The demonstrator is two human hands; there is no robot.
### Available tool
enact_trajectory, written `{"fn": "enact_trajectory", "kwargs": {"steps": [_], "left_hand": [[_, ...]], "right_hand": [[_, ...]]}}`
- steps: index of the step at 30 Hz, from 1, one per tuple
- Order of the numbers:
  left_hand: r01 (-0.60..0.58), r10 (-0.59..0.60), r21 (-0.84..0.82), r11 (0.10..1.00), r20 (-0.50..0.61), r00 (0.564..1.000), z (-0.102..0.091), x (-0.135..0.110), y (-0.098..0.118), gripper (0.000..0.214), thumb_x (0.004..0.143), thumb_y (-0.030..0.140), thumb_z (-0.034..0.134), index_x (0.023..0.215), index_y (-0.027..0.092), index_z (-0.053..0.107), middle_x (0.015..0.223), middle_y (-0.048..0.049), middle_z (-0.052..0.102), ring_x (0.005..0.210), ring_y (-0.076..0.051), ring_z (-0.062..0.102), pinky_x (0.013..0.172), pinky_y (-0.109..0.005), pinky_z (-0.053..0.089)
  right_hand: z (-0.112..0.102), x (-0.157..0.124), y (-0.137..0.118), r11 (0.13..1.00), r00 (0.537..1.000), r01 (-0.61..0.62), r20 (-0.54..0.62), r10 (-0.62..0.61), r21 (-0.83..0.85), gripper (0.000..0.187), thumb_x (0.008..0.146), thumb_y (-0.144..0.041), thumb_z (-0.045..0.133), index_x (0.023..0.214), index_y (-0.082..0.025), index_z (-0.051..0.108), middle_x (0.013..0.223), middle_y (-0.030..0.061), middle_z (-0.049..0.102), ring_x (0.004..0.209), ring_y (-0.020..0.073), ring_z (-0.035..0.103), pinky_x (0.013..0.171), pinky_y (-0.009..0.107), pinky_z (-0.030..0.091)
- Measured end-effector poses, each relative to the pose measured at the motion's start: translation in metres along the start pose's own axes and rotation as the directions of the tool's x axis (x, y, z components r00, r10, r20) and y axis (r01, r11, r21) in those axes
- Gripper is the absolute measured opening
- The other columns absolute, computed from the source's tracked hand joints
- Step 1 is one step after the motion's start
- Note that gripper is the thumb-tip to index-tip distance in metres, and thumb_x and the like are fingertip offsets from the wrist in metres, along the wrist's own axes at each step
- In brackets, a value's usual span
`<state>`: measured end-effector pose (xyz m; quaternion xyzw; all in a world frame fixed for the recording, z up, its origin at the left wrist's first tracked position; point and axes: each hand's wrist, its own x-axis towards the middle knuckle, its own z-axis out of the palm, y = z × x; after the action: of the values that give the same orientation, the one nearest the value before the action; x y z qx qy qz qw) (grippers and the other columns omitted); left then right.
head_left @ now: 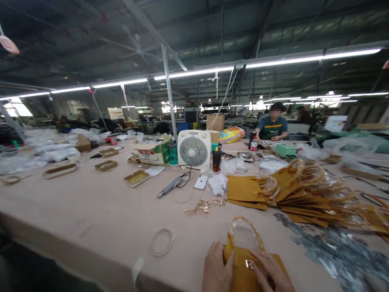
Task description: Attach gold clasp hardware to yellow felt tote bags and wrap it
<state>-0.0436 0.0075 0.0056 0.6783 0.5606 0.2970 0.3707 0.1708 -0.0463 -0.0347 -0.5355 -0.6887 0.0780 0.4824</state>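
From the head view, we see the yellow bag (241,280) at the near edge of the bench (112,227), low in the frame and right of its middle, with its bottom cut off. Our left hand (217,265) has its grip clamped on the bag's left edge, thumb over the front. Our right hand (270,271) lies across the front panel, fingers beside the metal clasp (249,264); whether its grip is pinched together or merely resting there, we cannot tell.

As for progress, the bag has its handle (254,230) on and the clasp sits on the front panel, though we cannot tell whether it is firmly fixed. The loose gold fittings (200,207) beyond the bag suggest to us that the work on the clasps is only partly through. A stack of similar bags (246,191) lies farther off to the right; we cannot make out from here whether those carry clasps.

The bag's handle end points away from us, roughly toward the fan (194,150), and the clasp side faces up at us. The line from handle to base runs from far to near; with the base out of frame, we cannot say whether that is its long axis.
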Motion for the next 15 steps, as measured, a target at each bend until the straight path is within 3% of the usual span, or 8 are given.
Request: {"fn": "enact_trajectory", "kwargs": {"steps": [2, 4, 7, 9, 11, 15], "left_hand": [[0.031, -0.031, -0.011, 0.999, -0.009, 0.999, 0.002, 0.004, -0.002, 0.033, 0.097, 0.056, 0.040, 0.090, 0.027, 0.054, 0.098, -0.0152, 0.066, 0.095, -0.033, 0.060, 0.088, -0.044, 0.041], [0.037, -0.037, -0.062, 0.997, -0.005, 0.999, 0.001, 0.007, -0.005, 0.036, 0.098, 0.057, 0.034, 0.099, 0.027, 0.054, 0.096, -0.0149, 0.068, 0.092, -0.034, 0.062, 0.085, -0.044, 0.042], [0.022, -0.023, -0.152, 0.988, -0.003, 1.000, -0.001, 0.012, -0.011, 0.042, 0.097, 0.055, 0.035, 0.117, 0.023, 0.054, 0.110, -0.0193, 0.071, 0.104, -0.037, 0.065, 0.092, -0.045, 0.044], [0.024, -0.027, -0.221, 0.975, -0.011, 1.000, -0.001, 0.015, -0.015, 0.049, 0.096, 0.056, 0.040, 0.126, 0.020, 0.054, 0.125, -0.0227, 0.068, 0.118, -0.038, 0.062, 0.101, -0.044, 0.042], [0.026, -0.033, -0.279, 0.960, -0.019, 0.999, -0.002, 0.016, -0.018, 0.055, 0.095, 0.058, 0.042, 0.130, 0.018, 0.055, 0.135, -0.0224, 0.066, 0.128, -0.038, 0.059, 0.107, -0.042, 0.041], [0.028, -0.051, -0.244, 0.969, -0.088, 0.995, 0.001, 0.016, -0.019, 0.060, 0.095, 0.058, 0.037, 0.132, 0.016, 0.059, 0.133, -0.0188, 0.069, 0.128, -0.034, 0.062, 0.108, -0.038, 0.045]], "right_hand": [[0.000, 0.027, -0.018, 0.988, 0.990, -0.111, -0.078, 0.120, 0.109, 0.031, 0.098, -0.036, 0.062, 0.124, -0.028, 0.076, 0.121, 0.0115, 0.075, 0.103, 0.0263, 0.075, 0.079, 0.031, 0.066], [0.007, 0.060, -0.035, 0.953, 0.970, -0.203, -0.085, 0.227, 0.227, 0.032, 0.101, -0.041, 0.059, 0.124, -0.026, 0.075, 0.113, 0.0110, 0.076, 0.085, 0.0224, 0.074, 0.067, 0.028, 0.063], [0.028, 0.116, -0.048, 0.926, 0.971, -0.197, -0.064, 0.230, 0.323, 0.036, 0.102, -0.045, 0.056, 0.121, -0.020, 0.074, 0.096, 0.0075, 0.076, 0.070, 0.0184, 0.068, 0.068, 0.029, 0.059], [0.047, 0.150, -0.045, 0.942, 0.980, -0.188, -0.008, 0.198, 0.278, 0.040, 0.104, -0.042, 0.049, 0.123, -0.017, 0.072, 0.097, 0.0082, 0.075, 0.080, 0.0203, 0.069, 0.074, 0.030, 0.057], [0.067, 0.178, -0.037, 0.970, 0.972, -0.213, 0.123, 0.199, 0.120, 0.039, 0.104, -0.035, 0.043, 0.125, -0.016, 0.070, 0.102, 0.0089, 0.075, 0.090, 0.0209, 0.069, 0.081, 0.030, 0.055], [0.106, 0.205, -0.019, 0.964, 0.930, -0.257, 0.252, 0.266, -0.072, 0.031, 0.092, -0.021, 0.054, 0.117, -0.018, 0.073, 0.105, 0.0087, 0.077, 0.097, 0.0217, 0.069, 0.087, 0.030, 0.049]]}}
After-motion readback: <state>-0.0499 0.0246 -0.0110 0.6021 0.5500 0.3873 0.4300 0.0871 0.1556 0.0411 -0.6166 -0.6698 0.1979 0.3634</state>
